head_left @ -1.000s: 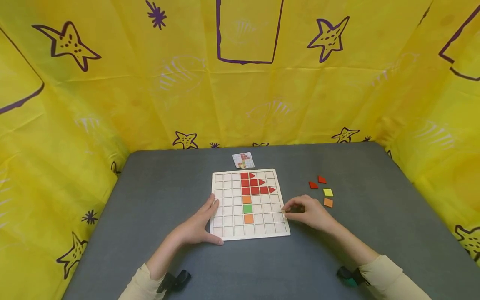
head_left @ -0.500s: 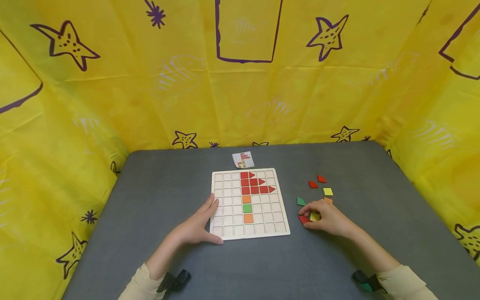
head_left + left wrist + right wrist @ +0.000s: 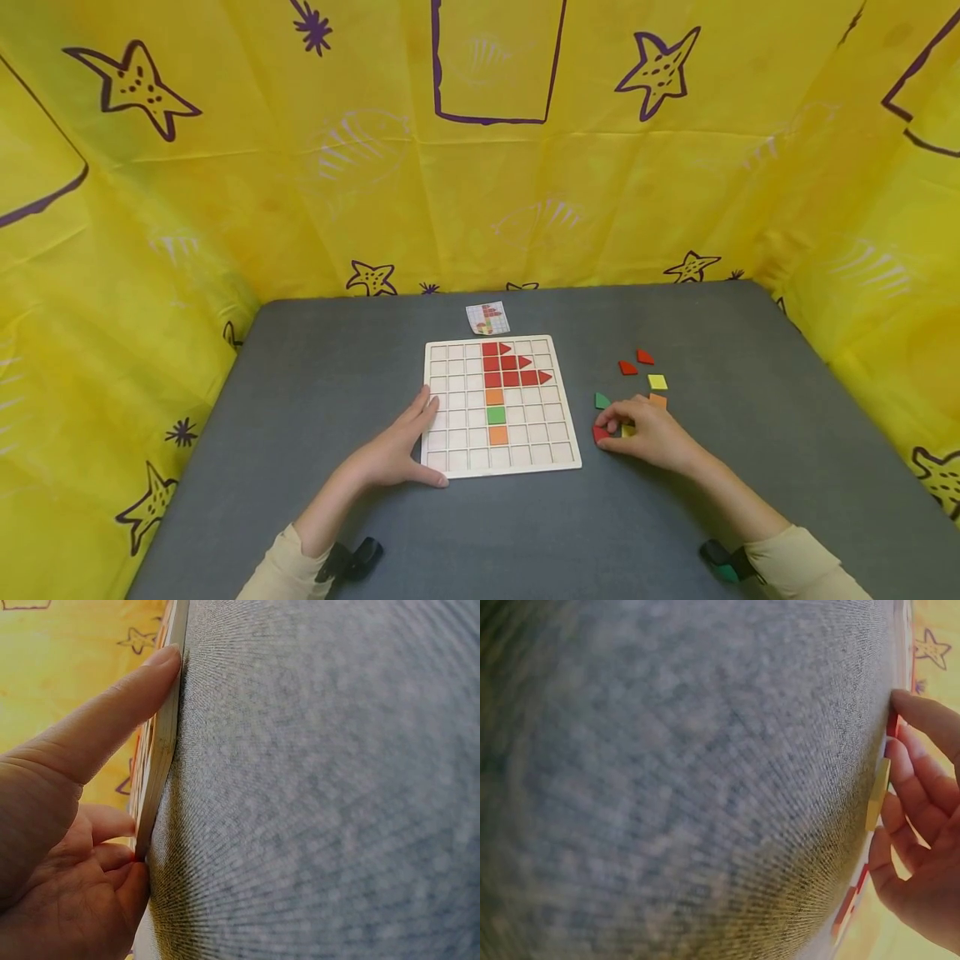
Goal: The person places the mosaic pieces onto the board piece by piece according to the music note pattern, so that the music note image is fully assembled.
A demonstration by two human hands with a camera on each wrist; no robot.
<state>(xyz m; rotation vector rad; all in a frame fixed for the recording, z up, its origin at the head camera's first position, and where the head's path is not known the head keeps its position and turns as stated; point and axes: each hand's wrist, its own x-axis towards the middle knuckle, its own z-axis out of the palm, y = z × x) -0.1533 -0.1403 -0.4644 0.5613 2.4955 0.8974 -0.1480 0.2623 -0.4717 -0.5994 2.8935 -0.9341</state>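
Note:
In the head view a wooden grid board (image 3: 455,421) lies in the middle of the table. Red squares and red pointed tiles (image 3: 512,378) fill part of its upper rows, above a column of orange and green squares (image 3: 496,415). My left hand (image 3: 393,454) rests on the board's lower left corner, its thumb extended along the near edge. Right of the board, my right hand (image 3: 651,435) pinches a red tile (image 3: 600,434) between thumb and fingertips, low at the table. A yellow tile (image 3: 879,793) lies under those fingers. The red tile's full outline is hidden.
A small pattern card (image 3: 487,318) lies behind the board. Around my right hand are a green rounded tile (image 3: 602,401), an orange square (image 3: 657,402), a yellow square (image 3: 657,382) and two red tiles (image 3: 628,367). Yellow cloth (image 3: 480,208) walls the table's back and sides.
My right hand has left the board's right edge and moved right to the loose tiles, where it now pinches the red tile, shifted slightly left. The left hand has stayed put.

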